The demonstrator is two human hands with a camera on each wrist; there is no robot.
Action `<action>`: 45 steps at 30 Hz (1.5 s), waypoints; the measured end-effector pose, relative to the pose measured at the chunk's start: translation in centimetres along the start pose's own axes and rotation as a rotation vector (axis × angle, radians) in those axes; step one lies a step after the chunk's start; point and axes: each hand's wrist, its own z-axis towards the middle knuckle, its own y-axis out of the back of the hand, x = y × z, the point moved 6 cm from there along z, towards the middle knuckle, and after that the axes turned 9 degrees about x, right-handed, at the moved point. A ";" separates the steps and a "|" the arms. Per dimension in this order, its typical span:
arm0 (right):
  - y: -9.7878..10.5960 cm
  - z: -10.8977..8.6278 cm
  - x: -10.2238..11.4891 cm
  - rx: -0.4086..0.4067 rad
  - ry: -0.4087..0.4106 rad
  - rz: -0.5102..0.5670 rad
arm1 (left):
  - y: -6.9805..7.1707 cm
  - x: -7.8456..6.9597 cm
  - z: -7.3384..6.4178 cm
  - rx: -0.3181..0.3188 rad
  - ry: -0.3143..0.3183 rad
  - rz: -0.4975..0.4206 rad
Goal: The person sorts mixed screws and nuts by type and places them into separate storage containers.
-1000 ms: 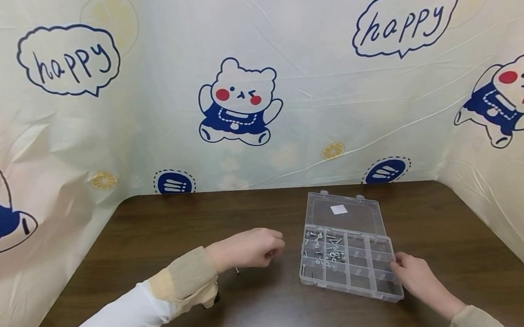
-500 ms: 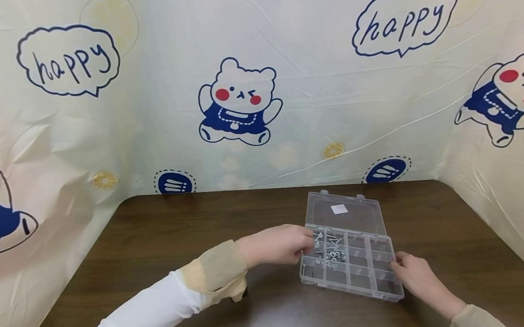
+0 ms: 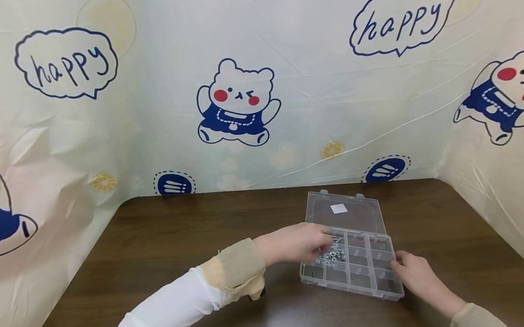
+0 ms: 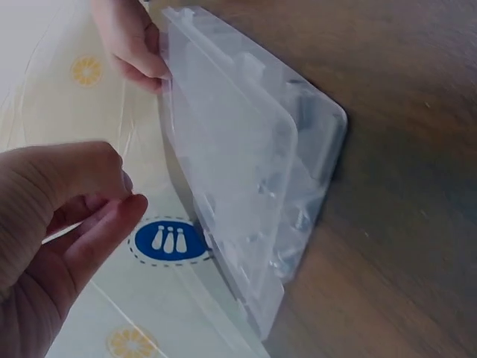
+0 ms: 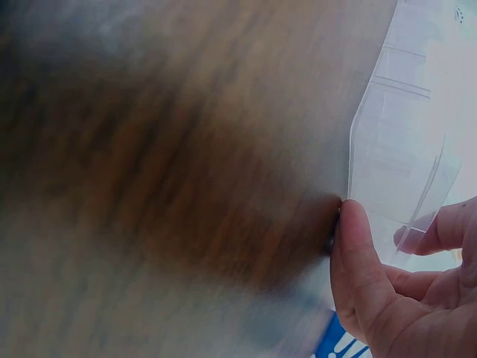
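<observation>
A clear plastic compartment box stands on the table with its lid laid back. Screws, nuts and washers lie in its left-hand compartments. Above these, my left hand reaches over the box with curled fingers. In the left wrist view, the thumb and index fingertips meet, and no held thing shows between them; a very small one could be hidden. My right hand grips the box's right side wall, with the thumb and fingers on either side of the clear edge in the right wrist view.
The dark wooden table extends to the left and in front of the box. A printed curtain rises behind the table and along both sides. A small white label lies at the lid.
My left hand has moved right, from above the table to the box's left column and then to the second column. My right hand and the box have stayed in place.
</observation>
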 end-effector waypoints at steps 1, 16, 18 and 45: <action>0.0 0.0 0.0 0.004 -0.003 0.004 | 0.0 0.0 0.2 -0.001 0.004 -0.004; 0.0 0.0 -0.2 -0.012 -0.005 0.007 | -0.8 0.3 2.7 -0.047 0.165 -0.134; 0.0 0.0 -0.1 -0.013 -0.001 0.005 | -0.8 0.5 2.8 -0.056 0.195 -0.127; -0.2 0.0 -0.1 0.026 -0.009 0.017 | -0.5 6.6 -5.9 -0.030 0.468 -0.330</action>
